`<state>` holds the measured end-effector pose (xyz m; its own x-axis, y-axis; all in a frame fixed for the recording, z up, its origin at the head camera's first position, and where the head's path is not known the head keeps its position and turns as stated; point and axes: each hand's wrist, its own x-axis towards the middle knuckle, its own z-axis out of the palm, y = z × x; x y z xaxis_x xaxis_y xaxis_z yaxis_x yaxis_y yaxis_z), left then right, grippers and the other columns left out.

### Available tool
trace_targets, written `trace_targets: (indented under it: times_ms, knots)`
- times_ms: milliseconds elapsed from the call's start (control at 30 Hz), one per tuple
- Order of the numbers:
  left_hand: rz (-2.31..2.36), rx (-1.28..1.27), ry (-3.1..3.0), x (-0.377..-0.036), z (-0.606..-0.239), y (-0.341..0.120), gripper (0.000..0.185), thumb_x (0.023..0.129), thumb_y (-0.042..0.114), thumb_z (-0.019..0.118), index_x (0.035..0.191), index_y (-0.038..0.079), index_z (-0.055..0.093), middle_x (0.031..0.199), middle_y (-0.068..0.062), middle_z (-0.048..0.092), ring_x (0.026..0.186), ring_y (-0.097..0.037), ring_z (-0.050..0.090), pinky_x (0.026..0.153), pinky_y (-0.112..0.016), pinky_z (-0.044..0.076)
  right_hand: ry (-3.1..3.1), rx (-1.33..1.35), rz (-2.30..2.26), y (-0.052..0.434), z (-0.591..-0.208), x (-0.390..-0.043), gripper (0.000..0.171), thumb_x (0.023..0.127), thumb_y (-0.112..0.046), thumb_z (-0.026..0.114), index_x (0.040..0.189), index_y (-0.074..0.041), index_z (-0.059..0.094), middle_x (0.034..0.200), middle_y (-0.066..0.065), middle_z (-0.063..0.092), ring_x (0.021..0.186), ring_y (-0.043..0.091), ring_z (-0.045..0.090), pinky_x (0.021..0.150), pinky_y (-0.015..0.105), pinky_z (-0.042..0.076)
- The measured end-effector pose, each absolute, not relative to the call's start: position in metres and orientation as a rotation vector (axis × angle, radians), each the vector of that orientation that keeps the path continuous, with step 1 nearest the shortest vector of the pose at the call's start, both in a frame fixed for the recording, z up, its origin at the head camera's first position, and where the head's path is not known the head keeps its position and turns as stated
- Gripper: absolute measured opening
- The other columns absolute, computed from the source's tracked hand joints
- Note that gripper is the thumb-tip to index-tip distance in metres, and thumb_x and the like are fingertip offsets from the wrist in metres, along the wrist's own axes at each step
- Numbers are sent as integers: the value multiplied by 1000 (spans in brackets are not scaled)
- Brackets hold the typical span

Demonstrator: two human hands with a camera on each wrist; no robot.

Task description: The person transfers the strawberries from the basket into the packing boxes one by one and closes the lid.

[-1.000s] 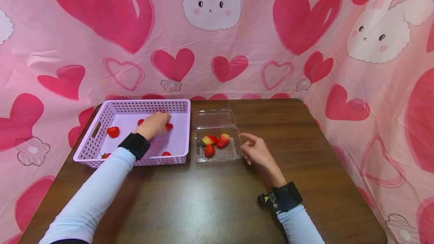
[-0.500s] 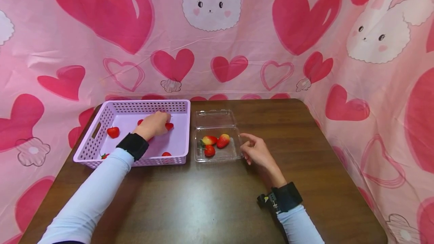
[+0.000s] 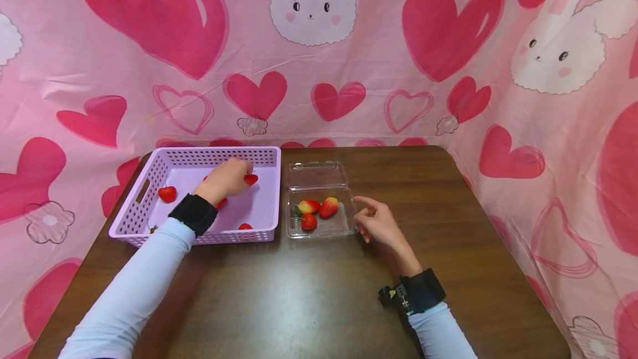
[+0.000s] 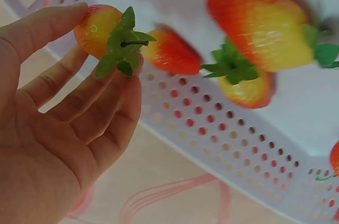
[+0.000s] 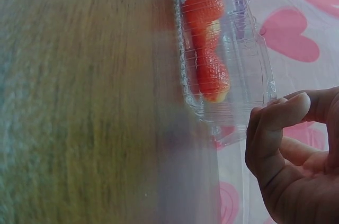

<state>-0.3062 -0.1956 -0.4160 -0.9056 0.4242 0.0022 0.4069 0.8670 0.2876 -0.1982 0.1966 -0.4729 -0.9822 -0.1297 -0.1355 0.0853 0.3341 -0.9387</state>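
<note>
My left hand [image 3: 225,180] is inside the lilac perforated basket [image 3: 276,198]. Its thumb and fingers pinch a red-and-yellow strawberry [image 4: 98,29] with a green leafy cap. Beyond the held one, another strawberry [image 4: 172,53] and a large one [image 4: 259,28] lie in the basket in the left wrist view. A clear hinged plastic box [image 3: 344,227] stands right of the basket, lid folded back, holding 3 strawberries [image 3: 329,207]. At the box's right edge is my right hand [image 3: 381,229], fingers loosely bent and touching the rim, as the right wrist view [image 5: 296,155] shows.
More strawberries lie in the basket, one at the left [image 3: 167,194] and one near the front wall [image 3: 245,226]. Both containers stand towards the back of a brown wooden table [image 3: 299,298]. A pink heart-patterned cloth [image 3: 379,32] hangs behind and along the sides.
My left hand has risen slightly and moved a little towards the basket's back with the strawberry. My right hand and the box have stayed in place.
</note>
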Motion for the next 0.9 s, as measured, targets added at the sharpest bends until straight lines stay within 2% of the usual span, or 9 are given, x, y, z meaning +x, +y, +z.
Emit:
trace_targets:
  times_ms: [133,500,667,900]
  knots:
    - [453,702,3007,-304,-409,-190,15,86,3,76,99,0,69,92,-17,69,89,-38,62,83,-51,52,2391,-19,-1710,196,-471,-198,51,101,-1,61,151,1,52,69,8,57,48,19,50,46,29,49]
    - [424,713,3020,-294,-396,-178,14,87,6,75,99,2,69,95,-18,70,92,-39,64,80,-54,53,2362,-84,-1721,188,-435,-181,50,99,3,59,147,11,49,69,11,57,49,22,52,48,32,51]
    - [431,724,3015,-291,-393,-173,16,88,6,75,101,1,69,96,-17,70,91,-38,64,82,-53,53,2364,-72,-1702,189,-439,-183,49,99,4,59,147,10,50,70,13,57,49,21,52,49,31,51]
    - [418,733,3002,-288,-386,-162,18,87,6,74,104,2,69,96,-16,70,90,-36,62,80,-51,53,2362,-19,-1697,196,-467,-197,51,101,0,59,151,3,50,70,9,57,49,19,51,48,29,50]
